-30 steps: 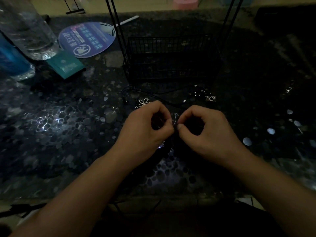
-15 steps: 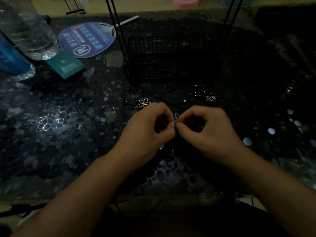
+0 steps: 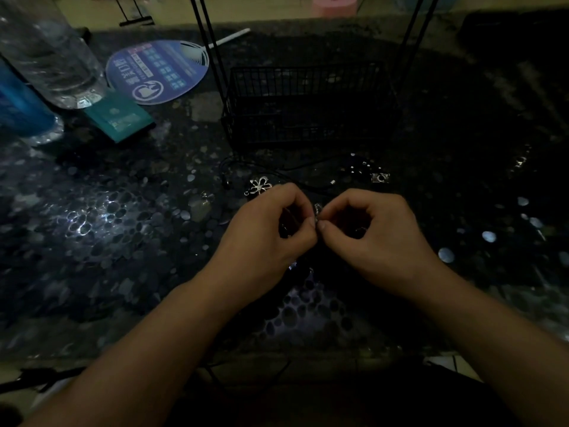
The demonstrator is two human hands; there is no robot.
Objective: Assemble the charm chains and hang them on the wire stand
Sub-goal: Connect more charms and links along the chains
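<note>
A small metal charm piece (image 3: 317,208) sits between the two hands, pinched at their meeting fingertips just above the surface (image 3: 129,248); its exact form is too small and dim to make out. The left hand (image 3: 271,238) has its fingers curled in, thumb and forefinger closed on the piece from the left. The right hand (image 3: 378,238) is likewise curled, thumb and forefinger pinching it from the right, the two thumb tips all but touching. Whether a cord runs through either fist cannot be told.

Just beyond the left hand's knuckles a silver flower charm (image 3: 259,185) lies flat on the surface. A thin black cord (image 3: 308,172) trails across the surface behind both hands, ending in a small metal tip. Farther right, a square silver charm (image 3: 380,177) lies beside a scatter of small dark beads (image 3: 361,166).

Behind these stands the wire stand (image 3: 308,103), a black mesh basket base with thin uprights rising out of frame at either side. Nothing visible hangs from it.

At far left, well apart from the work, stand a clear plastic bottle (image 3: 52,57) and a blue bottle (image 3: 21,106), with a teal card packet (image 3: 120,120) lying near them and a round blue paper fan (image 3: 157,72) lying behind. The surface is dark, glossy and pebble-patterned; lighting is poor.
</note>
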